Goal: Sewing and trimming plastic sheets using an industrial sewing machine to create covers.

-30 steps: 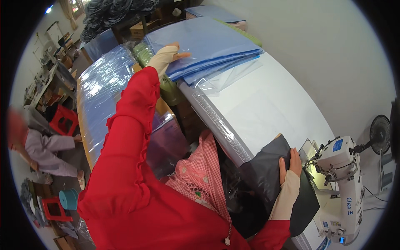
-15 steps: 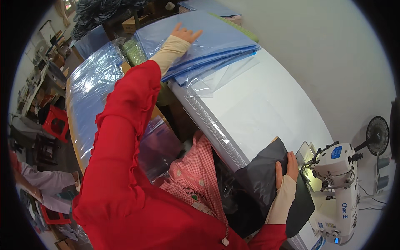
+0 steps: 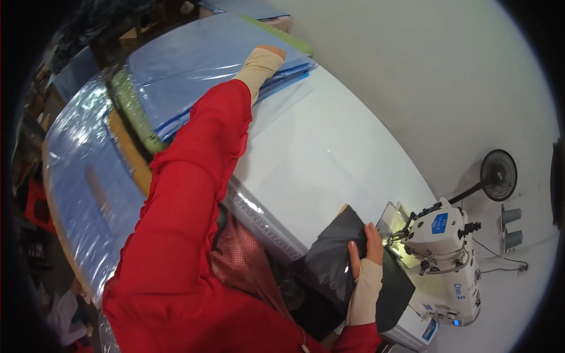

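My left hand (image 3: 273, 51) reaches to the near right part of a stack of clear blue plastic sheets (image 3: 194, 56). Its fingers are hidden beyond the cuff, so their grip does not show. Low on the right, my right hand (image 3: 370, 247) lies open on a piece of black material (image 3: 332, 250), fingers stretched out and thumb apart. That piece drapes over the table's front edge. Just right of the hand stands a white sewing machine (image 3: 438, 235), its lamp lighting the needle area.
A ruler strip (image 3: 265, 220) runs along the front of the white table (image 3: 329, 153). More plastic-wrapped blue sheets (image 3: 82, 170) lie on the left, beside a green bundle (image 3: 132, 103). A black fan (image 3: 499, 175) and grey thread cones (image 3: 513, 226) are by the wall.
My left hand has moved from the middle of the blue stack to its near right edge, its spread fingers now out of sight. The view has shifted; my right hand stays on the black material.
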